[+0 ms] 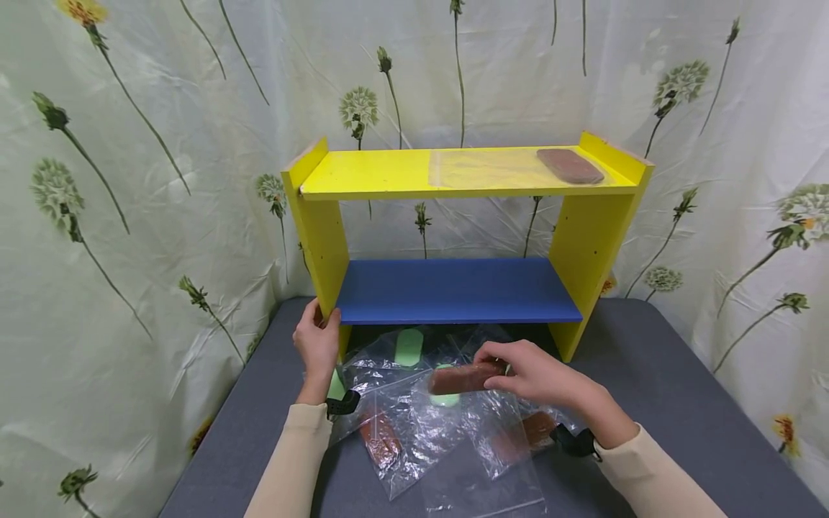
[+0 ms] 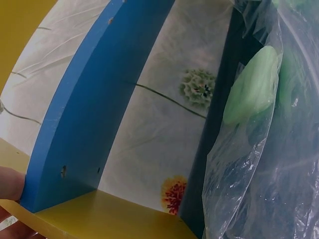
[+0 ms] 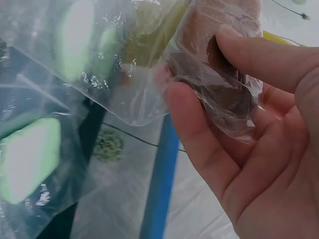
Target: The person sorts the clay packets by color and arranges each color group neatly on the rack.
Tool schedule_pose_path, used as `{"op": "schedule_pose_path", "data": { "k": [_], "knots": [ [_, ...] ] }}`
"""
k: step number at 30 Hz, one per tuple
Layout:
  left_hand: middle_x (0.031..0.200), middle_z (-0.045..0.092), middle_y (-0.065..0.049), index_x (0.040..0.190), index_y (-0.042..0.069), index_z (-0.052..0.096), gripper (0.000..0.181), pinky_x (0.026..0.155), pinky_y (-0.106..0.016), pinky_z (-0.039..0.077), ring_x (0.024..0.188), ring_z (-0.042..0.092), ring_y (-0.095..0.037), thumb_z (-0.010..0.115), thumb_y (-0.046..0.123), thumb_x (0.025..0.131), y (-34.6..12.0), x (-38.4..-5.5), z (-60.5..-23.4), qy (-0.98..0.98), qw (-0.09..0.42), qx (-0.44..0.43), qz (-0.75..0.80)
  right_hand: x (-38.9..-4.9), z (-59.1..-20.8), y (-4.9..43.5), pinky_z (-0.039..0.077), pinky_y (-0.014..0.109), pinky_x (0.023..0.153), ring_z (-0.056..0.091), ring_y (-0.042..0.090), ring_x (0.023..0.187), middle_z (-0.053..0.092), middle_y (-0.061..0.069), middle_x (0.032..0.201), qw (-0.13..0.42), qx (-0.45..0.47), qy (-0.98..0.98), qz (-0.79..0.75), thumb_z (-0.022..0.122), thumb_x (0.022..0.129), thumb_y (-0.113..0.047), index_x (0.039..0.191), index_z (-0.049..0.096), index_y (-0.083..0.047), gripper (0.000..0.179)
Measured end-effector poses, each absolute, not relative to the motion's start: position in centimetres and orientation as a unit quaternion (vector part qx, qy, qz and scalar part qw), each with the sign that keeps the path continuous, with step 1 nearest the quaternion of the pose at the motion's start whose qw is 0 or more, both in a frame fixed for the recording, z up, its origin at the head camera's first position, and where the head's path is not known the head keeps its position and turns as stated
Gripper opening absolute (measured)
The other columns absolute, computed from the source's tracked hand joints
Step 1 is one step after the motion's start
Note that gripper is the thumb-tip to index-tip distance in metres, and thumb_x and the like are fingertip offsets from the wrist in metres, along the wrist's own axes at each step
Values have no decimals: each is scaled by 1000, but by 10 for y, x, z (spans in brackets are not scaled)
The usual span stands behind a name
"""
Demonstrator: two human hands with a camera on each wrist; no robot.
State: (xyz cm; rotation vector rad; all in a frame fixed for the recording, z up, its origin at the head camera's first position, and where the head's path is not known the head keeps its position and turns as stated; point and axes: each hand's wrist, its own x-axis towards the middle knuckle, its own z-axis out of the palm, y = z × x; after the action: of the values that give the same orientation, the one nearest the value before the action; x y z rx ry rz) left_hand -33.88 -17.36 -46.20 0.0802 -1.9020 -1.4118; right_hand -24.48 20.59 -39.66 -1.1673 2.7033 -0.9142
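My right hand point(image 1: 534, 370) holds a brown, flat, rounded bar point(image 1: 460, 380) in a clear plastic bag, raised over other bags in front of the shelf. In the right wrist view, thumb and fingers pinch this wrapped bar point(image 3: 219, 89) near its end, and its bag hangs away to the left. My left hand point(image 1: 317, 345) grips the front edge of the yellow side panel point(image 1: 316, 248), level with the blue shelf board point(image 1: 453, 291). The left wrist view shows only parts of its fingers point(image 2: 11, 184) beside the blue board's end.
Clear bags with green rounded pieces point(image 1: 409, 347) and reddish-brown pieces point(image 1: 381, 437) lie overlapping on the grey table point(image 1: 246, 439), partly under the shelf. Another bagged brown piece point(image 1: 571, 166) lies on the yellow top board point(image 1: 376, 171). A flowered curtain point(image 1: 149, 237) hangs behind.
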Motion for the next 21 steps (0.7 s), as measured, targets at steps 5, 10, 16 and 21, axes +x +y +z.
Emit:
{"op": "schedule_pose_path", "data": {
  "k": [5,10,16,21],
  "knots": [
    [119,70,-15,128,7,67,37,88,-47,56,107,69,-31,75,11,92,-173,-339,-462,-745,378,31,-549,-245,-383,206,52,29,62,57,8,72,64,-15,94,-4,-376,870,-320,74,93,-23,115,62,-31,26],
    [118,70,-15,128,6,67,38,88,-47,56,106,69,-31,75,10,91,-173,-339,-461,-744,380,30,-548,-245,-372,206,51,28,61,56,10,73,62,-12,92,-49,-375,862,-337,75,93,-22,114,63,-29,26],
    [118,70,-15,128,7,67,37,88,-47,56,105,69,-31,75,13,92,-173,-337,-460,-745,378,31,-550,-246,-358,206,50,26,60,57,11,71,62,-10,88,-99,-363,852,-365,76,91,-20,115,65,-27,28],
    [117,70,-16,127,6,67,36,88,-47,56,105,69,-31,75,13,92,-174,-337,-461,-742,379,26,-552,-246,-343,205,56,26,64,63,12,76,67,-8,96,-131,-343,846,-386,78,89,-11,118,67,-23,33]
  ]
}}
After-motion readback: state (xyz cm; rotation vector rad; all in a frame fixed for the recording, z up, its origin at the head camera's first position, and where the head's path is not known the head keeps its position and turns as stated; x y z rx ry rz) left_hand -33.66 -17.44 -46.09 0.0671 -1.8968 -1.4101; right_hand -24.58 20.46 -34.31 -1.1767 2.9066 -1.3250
